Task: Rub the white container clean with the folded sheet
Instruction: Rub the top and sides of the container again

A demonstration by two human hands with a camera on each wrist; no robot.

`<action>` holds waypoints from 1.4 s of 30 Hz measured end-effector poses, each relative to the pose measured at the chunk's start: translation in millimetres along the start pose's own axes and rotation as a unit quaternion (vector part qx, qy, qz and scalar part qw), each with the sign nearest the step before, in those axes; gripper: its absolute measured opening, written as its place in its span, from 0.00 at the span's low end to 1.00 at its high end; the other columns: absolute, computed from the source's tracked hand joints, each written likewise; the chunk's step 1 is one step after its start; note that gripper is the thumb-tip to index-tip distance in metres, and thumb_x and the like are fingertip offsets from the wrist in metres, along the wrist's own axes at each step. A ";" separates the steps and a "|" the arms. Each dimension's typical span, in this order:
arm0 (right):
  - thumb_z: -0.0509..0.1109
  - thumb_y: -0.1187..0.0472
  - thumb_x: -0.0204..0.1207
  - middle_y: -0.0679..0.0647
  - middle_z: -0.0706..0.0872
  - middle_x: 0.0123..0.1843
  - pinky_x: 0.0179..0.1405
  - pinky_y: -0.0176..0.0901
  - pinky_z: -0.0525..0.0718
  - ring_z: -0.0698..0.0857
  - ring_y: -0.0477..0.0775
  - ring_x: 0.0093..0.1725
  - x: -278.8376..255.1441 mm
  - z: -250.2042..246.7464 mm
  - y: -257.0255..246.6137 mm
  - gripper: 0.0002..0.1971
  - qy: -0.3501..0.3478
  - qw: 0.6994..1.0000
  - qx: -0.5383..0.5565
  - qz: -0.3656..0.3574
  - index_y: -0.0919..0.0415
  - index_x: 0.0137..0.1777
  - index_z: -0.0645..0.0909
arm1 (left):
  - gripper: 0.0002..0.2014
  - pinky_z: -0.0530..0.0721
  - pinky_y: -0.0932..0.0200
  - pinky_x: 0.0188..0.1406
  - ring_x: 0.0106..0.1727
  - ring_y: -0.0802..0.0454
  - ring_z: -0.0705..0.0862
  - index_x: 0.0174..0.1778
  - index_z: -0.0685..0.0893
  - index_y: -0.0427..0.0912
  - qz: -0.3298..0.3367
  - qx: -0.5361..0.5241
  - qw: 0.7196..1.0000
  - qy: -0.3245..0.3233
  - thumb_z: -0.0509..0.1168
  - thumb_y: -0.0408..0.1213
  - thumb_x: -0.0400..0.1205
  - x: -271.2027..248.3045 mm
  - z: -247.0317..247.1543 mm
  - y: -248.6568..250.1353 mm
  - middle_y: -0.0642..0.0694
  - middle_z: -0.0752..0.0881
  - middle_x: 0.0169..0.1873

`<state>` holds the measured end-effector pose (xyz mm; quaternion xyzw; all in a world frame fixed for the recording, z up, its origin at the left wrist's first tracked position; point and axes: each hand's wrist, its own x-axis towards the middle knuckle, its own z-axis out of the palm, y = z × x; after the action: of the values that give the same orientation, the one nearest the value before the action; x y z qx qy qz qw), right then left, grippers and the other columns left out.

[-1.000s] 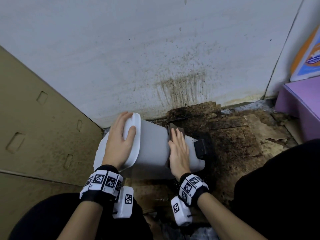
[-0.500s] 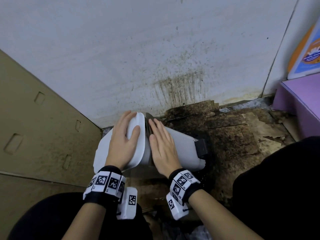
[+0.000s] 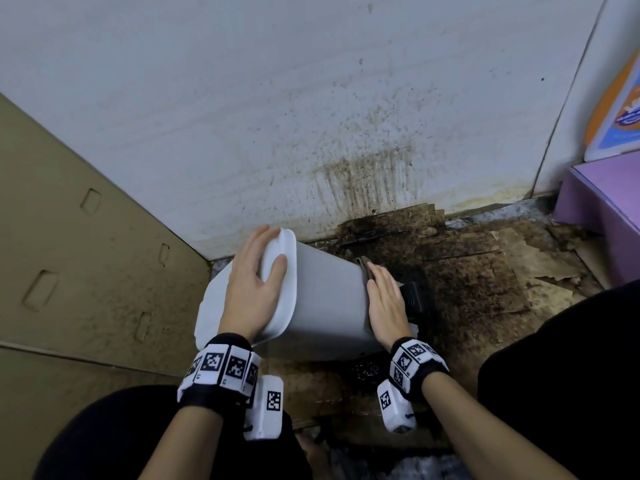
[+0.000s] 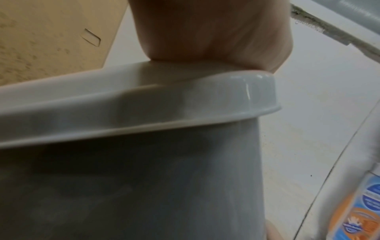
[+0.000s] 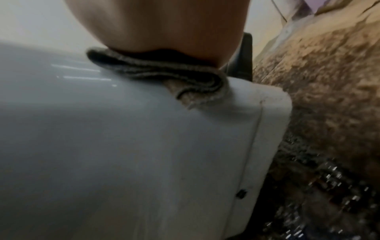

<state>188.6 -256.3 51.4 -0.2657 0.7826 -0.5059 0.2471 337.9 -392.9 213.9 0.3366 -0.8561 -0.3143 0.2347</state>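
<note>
Since half a second ago, the right hand (image 3: 386, 299) has been sliding the folded sheet (image 3: 363, 263) away from the lid end, and it is now pressing near the base of the white container (image 3: 325, 306), right of centre in the head view. That is reading as one more stroke along the upper side — the rubbing is under way, not finished.

Head view: the container is lying on its side on the stained floor (image 3: 478, 292) in the middle of the frame, lid toward the left. The left hand (image 3: 254, 289) is resting over the lid (image 3: 280, 271), its fingers loosely bent round the rim and steadying it. The right hand's fingers are lying straight and flat on the sheet, only a dark edge of which is showing.

Left wrist view: the palm (image 4: 213, 32) is sitting on the lid rim (image 4: 144, 104) at the top of the frame; the fingers themselves are out of sight.

Right wrist view: the sheet (image 5: 164, 73) — grey, layered, soiled — is being squeezed between the palm (image 5: 160, 24) and the container wall (image 5: 144, 146), close to the base seam at right, where some grime is remaining.
</note>
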 end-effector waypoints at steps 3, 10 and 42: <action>0.47 0.56 0.92 0.49 0.61 0.89 0.88 0.47 0.49 0.55 0.48 0.88 -0.3 3.5 -8.9 0.23 0.020 0.999 0.015 0.020 0.48 0.86 0.62 | 0.22 0.63 0.55 0.83 0.83 0.62 0.66 0.78 0.76 0.57 0.007 0.006 1.000 -0.005 0.59 0.48 0.86 0.1 1.7 0.9 0.62 0.71 0.81; 0.42 0.51 0.92 0.41 0.49 0.91 0.88 0.48 0.43 0.43 0.40 0.88 -19.3 17.7 -79.4 0.25 -0.037 0.998 0.052 -0.008 0.40 0.88 0.53 | 0.23 0.62 0.59 0.81 0.82 0.62 0.67 0.78 0.76 0.54 0.008 0.008 1.000 0.004 0.58 0.48 0.85 0.3 1.4 -1.9 0.61 0.72 0.81; 0.43 0.54 0.93 0.50 0.51 0.91 0.88 0.44 0.42 0.47 0.46 0.90 -11.9 9.1 5.7 0.25 0.016 0.999 -0.014 0.030 0.50 0.90 0.53 | 0.20 0.61 0.59 0.80 0.82 0.63 0.67 0.78 0.76 0.56 -0.003 0.017 1.000 0.000 0.61 0.39 0.90 -2.2 -3.7 3.0 0.62 0.71 0.81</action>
<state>202.4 -252.4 44.3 -0.2375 0.8008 -0.4919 0.2456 340.3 -391.0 218.1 0.3427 -0.8604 -0.3007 0.2277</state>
